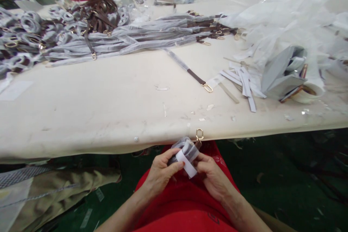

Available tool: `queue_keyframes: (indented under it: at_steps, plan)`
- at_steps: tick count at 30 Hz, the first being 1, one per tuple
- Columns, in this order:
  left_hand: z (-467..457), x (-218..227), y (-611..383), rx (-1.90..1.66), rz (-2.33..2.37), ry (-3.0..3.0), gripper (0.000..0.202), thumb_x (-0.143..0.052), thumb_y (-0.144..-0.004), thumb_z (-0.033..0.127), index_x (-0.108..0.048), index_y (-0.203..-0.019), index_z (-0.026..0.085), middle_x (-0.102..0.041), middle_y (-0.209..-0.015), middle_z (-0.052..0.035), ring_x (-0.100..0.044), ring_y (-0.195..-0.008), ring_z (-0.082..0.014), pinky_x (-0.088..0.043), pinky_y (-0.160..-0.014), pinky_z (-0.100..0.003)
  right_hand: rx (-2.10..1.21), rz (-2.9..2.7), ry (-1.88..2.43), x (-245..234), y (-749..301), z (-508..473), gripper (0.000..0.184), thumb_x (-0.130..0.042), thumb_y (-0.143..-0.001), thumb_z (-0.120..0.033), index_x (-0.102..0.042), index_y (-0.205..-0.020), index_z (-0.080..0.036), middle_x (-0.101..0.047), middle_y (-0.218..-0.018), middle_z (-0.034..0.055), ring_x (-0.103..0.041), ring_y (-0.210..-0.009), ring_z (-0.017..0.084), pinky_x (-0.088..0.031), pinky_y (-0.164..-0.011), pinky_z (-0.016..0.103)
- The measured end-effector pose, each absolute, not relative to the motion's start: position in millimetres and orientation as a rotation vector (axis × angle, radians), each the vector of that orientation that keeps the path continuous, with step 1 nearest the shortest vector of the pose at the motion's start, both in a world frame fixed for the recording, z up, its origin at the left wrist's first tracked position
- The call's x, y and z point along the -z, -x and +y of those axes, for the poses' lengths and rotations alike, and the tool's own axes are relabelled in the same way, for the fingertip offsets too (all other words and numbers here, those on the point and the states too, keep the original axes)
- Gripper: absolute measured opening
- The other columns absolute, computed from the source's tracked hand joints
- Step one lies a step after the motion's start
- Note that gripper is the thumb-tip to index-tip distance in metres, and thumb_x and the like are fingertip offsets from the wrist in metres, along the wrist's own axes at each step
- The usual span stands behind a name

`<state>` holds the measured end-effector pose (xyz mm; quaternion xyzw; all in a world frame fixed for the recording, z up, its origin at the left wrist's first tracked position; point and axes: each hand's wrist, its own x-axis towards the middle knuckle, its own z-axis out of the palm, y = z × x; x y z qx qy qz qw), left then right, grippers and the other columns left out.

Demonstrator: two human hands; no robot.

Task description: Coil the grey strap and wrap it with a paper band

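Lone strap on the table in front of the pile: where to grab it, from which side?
On the strap, likely the bare brown stretch just behind the gold clasp, coming from the near left. It slants with that end toward the person; the far part is in a filmy sleeve, and paper strips crowd the clasp's right.

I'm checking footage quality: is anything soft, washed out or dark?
Head view: the wrapped strap in the left hand and right hand looks slightly soft; head view: plastic sheeting at right is pale, washed out; head view: the floor beneath the table is dark.
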<state>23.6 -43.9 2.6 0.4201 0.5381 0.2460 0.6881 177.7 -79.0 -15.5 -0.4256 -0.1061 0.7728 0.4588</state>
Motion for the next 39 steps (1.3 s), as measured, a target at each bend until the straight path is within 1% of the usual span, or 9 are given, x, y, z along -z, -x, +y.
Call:
queue_keyframes:
  at_steps: [5,9,14,16,21,30,32,36,39]
  plan:
    - [-42,-2,-24,-0.546,1.2,-1.015,0.042,-0.066,-0.066,0.034,-0.067,-0.101,0.012,-0.063,-0.08,-0.002,-0.047,-0.055,-0.0099,-0.041,-0.046,-0.018,-1.838,-0.402,1.039,7,-180,-87,0.046,-0.051,-0.052,-0.009,-0.071,-0.093,-0.018,-0.066,-0.08,0.0013,-0.054,-0.076,0.018,-0.04,-0.067,0.024]
    - [-41,-2,-24,-0.57,1.225,-1.153,0.038,-0.064,-0.067,0.031,-0.067,-0.1,0.012,-0.067,-0.085,-0.0033,-0.057,-0.073,-0.0163,-0.047,-0.068,-0.023,-1.822,-0.497,1.006,6,-182,-91,0.035,-0.059,-0.064,-0.02,-0.07,-0.097,-0.015,-0.066,-0.089,0.005,-0.053,-0.08,0.02,-0.039,-0.071,0.027]
    - [-46,2,-28,-0.614,1.292,-1.208,0.037,-0.064,-0.069,0.029,-0.066,-0.102,0.013,-0.069,-0.094,-0.0043,-0.06,-0.085,-0.02,-0.047,-0.08,-0.026,-1.677,-0.399,1.208,18,-170,-94,0.028,-0.076,-0.067,-0.035,-0.071,-0.083,-0.013,-0.064,-0.073,0.0041,-0.053,-0.068,0.017,-0.04,-0.064,0.027]
    - [-48,2,-29,-0.638,1.306,-1.188,0.035,-0.064,-0.069,0.028,-0.066,-0.101,0.014,-0.068,-0.092,-0.0036,-0.06,-0.081,-0.0189,-0.049,-0.074,-0.025,-1.618,-0.355,1.252,22,-165,-95,0.028,-0.079,-0.065,-0.038,-0.071,-0.075,-0.013,-0.063,-0.065,0.0033,-0.051,-0.061,0.015,-0.038,-0.059,0.025]
    - [-49,-4,-32,-0.613,1.212,-0.838,0.048,-0.071,-0.064,0.032,-0.059,-0.105,0.009,-0.065,-0.076,-0.0042,-0.054,-0.053,-0.0124,-0.043,-0.038,-0.018,-1.545,-0.387,1.271,19,-167,-95,0.028,-0.08,-0.062,-0.039,-0.07,-0.065,-0.014,-0.062,-0.055,0.0026,-0.05,-0.052,0.013,-0.037,-0.053,0.023]
    - [-48,-10,-31,-0.657,1.204,-0.827,0.047,-0.073,-0.062,0.029,-0.062,-0.103,0.008,-0.066,-0.078,-0.0055,-0.053,-0.054,-0.012,-0.042,-0.036,-0.017,-1.576,-0.415,1.194,19,-171,-96,0.027,-0.078,-0.069,-0.04,-0.071,-0.072,-0.014,-0.063,-0.058,0.0028,-0.051,-0.054,0.012,-0.038,-0.055,0.022]
    - [-49,-11,-30,-0.665,1.235,-0.975,0.041,-0.071,-0.065,0.028,-0.064,-0.101,0.01,-0.068,-0.082,-0.0061,-0.058,-0.06,-0.0149,-0.048,-0.045,-0.019,-1.587,-0.413,1.19,20,-171,-97,0.028,-0.078,-0.068,-0.04,-0.071,-0.074,-0.014,-0.064,-0.059,0.0034,-0.052,-0.055,0.013,-0.039,-0.056,0.023]
    - [-50,-8,-31,-0.813,1.299,-1.511,0.029,-0.066,-0.071,0.019,-0.068,-0.099,0.013,-0.071,-0.094,-0.0083,-0.066,-0.085,-0.0219,-0.053,-0.078,-0.028,-1.552,-0.377,1.189,19,-170,-95,0.028,-0.08,-0.065,-0.04,-0.071,-0.073,-0.015,-0.063,-0.058,0.0025,-0.052,-0.054,0.013,-0.04,-0.054,0.023]
    - [-52,-1,-33,-1.018,1.198,-2.117,0.029,-0.058,-0.079,0.011,-0.063,-0.107,0.012,-0.07,-0.097,-0.0123,-0.066,-0.089,-0.0222,-0.054,-0.08,-0.03,-1.483,-0.373,1.195,19,-166,-91,0.025,-0.079,-0.066,-0.037,-0.069,-0.07,-0.015,-0.06,-0.058,-0.0001,-0.048,-0.052,0.011,-0.039,-0.051,0.021]
